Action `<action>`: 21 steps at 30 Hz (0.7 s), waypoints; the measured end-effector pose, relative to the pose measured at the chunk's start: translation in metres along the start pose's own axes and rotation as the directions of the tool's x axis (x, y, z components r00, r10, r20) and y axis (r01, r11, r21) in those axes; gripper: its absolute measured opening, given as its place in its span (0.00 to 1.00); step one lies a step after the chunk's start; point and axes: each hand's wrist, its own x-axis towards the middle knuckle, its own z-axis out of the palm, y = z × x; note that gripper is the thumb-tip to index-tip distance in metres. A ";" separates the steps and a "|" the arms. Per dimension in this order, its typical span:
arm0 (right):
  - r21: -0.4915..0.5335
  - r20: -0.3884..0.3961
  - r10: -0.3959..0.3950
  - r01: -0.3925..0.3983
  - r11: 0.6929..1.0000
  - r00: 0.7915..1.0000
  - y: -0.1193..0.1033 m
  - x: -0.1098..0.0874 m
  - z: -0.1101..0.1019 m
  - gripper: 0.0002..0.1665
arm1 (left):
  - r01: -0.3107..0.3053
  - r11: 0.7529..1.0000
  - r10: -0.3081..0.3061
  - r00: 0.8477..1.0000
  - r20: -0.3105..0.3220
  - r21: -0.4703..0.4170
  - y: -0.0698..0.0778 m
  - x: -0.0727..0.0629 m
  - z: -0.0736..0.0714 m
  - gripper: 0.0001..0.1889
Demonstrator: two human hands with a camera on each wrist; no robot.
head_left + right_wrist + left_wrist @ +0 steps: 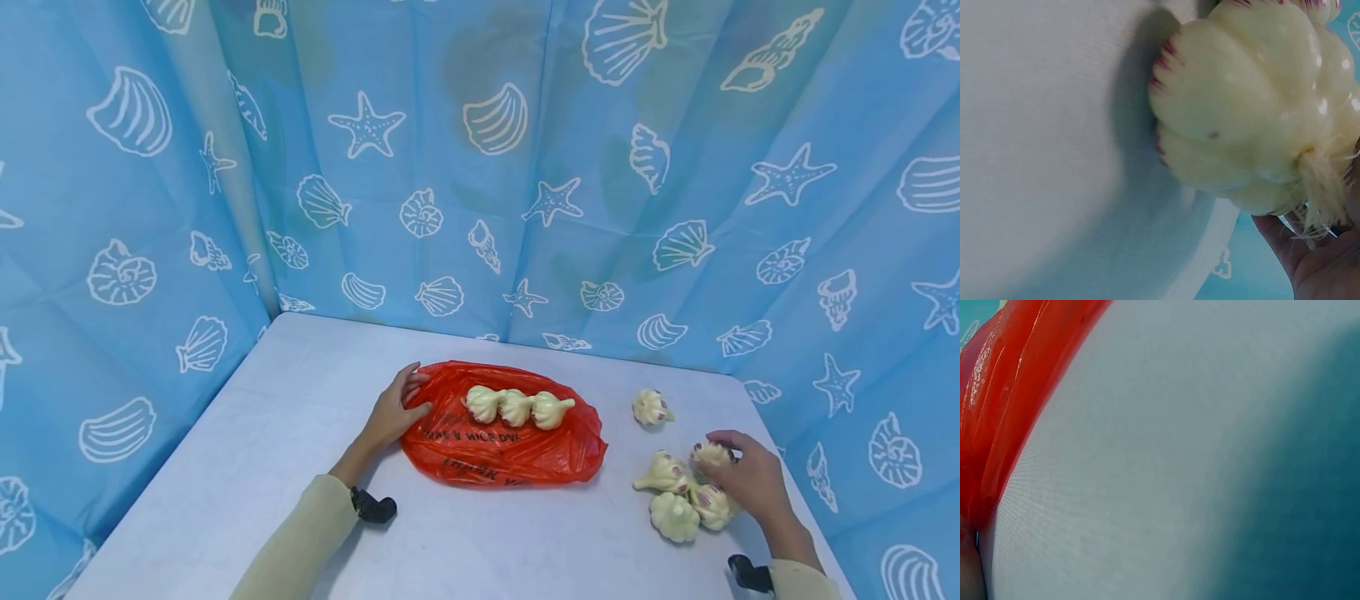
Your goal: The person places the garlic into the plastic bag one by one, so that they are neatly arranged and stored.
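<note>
My left hand (392,412) rests at the left edge of a flattened red plastic bag (487,462), thumb and fingers spread over its rim. Across the bag lie three garlic bulbs (514,408) in a row. On the right, my right hand (750,479) holds a garlic bulb (711,457) between thumb and fingers, at a cluster of loose bulbs. A pale bulb (674,517) and a purple-streaked bulb (711,505) lie beside it. In the right wrist view, one large bulb (1241,106) hides part of the hand.
A single garlic bulb (651,407) lies apart, right of the bag. All of this is on a white-covered table (480,542). Blue curtains (450,192) with shell prints enclose the back and sides.
</note>
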 end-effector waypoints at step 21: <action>0.043 0.004 0.198 -0.198 0.979 0.980 -0.002 0.012 -0.014 0.50 | 0.016 1.000 -0.016 1.000 0.008 0.007 0.002 0.001 -0.001 0.42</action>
